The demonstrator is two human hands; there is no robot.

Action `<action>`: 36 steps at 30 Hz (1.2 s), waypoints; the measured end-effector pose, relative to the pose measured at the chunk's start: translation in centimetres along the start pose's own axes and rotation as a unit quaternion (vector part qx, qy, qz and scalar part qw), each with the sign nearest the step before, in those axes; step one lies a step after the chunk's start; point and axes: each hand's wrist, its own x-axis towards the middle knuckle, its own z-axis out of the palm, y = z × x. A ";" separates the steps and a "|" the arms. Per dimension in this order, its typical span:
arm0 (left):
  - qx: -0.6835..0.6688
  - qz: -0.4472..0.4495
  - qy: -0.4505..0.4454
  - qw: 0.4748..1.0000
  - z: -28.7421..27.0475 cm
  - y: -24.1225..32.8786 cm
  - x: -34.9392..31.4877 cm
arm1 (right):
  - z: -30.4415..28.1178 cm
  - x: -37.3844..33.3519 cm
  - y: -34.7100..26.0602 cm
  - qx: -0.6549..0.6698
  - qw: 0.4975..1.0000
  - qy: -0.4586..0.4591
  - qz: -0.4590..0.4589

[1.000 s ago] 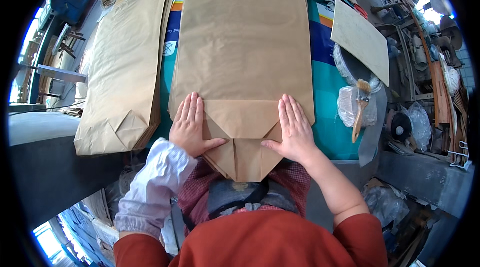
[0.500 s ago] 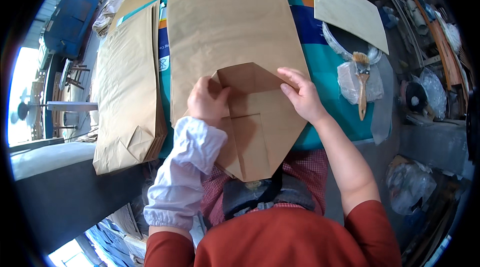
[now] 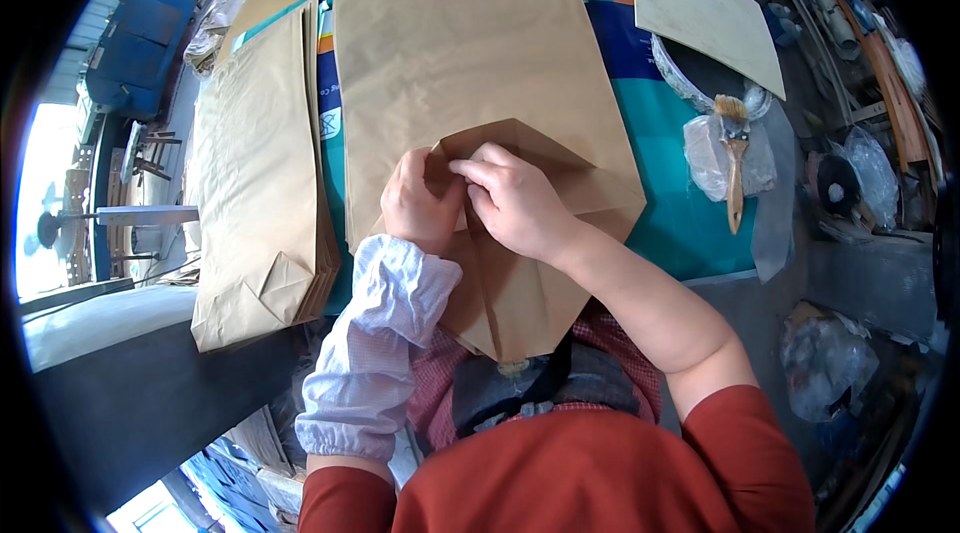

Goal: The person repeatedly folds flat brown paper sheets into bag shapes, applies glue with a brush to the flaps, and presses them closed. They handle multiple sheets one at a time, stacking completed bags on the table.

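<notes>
A large brown paper bag (image 3: 520, 308) lies at the near edge of a stack of flat paper bags (image 3: 470, 43), its end spread into a folded, angular opening. My left hand (image 3: 420, 201) is closed on the left side of this opening, thumb inside the fold. My right hand (image 3: 515, 201) reaches across to the same side, its thumb and forefinger pinched at the paper close beside my left fingers. The far flap stands up behind both hands. Part of the opening's inside is hidden beneath my right hand and wrist.
A second stack of brown bags (image 3: 255, 163) with folded ends lies at the left. On the right, a bristle brush (image 3: 735, 168) rests on a plastic-wrapped block (image 3: 705, 158), near a pale board (image 3: 705, 8) over a round tub. Teal printed sheeting (image 3: 650, 153) covers the table.
My right hand has left the right side of the opening and moved left beside my left hand. The bag's right side has settled outward. My left hand keeps its hold.
</notes>
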 end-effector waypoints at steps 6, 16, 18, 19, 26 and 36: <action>0.010 -0.033 -0.008 0.999 -0.1 0.1 -0.1 | -0.4 0.1 0.0 -0.008 0.999 -0.007 0.031; 0.010 -0.031 -0.003 0.999 0.0 0.0 -0.1 | -0.3 0.2 0.2 -0.040 0.998 -0.036 0.025; -0.020 -0.030 -0.032 0.999 -0.6 0.5 0.1 | -0.3 0.2 0.5 -0.044 0.998 -0.031 0.019; -0.062 -0.042 -0.062 0.995 -1.1 -0.2 0.1 | -0.4 0.1 0.7 -0.047 0.998 -0.029 0.016; -0.091 -0.170 -0.349 0.917 -4.5 -3.2 5.6 | 0.9 1.0 -1.9 -0.019 0.999 -0.008 -0.025; -0.115 -0.114 -0.277 0.947 -2.1 -3.2 6.9 | -3.3 2.4 -7.7 -0.298 0.951 -0.027 -0.076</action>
